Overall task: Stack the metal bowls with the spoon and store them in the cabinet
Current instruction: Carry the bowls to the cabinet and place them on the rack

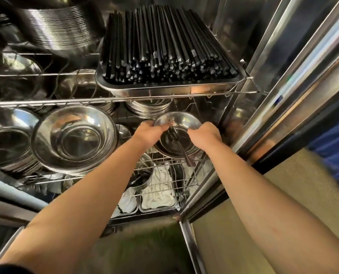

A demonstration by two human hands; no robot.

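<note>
Both hands already have the stacked metal bowls at the wire shelf, left hand and right hand curled on opposite rims, spoon handle pointing back toward the person, so push straight in.

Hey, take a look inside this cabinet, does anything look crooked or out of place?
One thing: the spoon lies in the stacked metal bowls held by the left hand and right hand, and its handle juts out over the front rim above the wire shelf. Nothing looks spilled or damaged.
</note>
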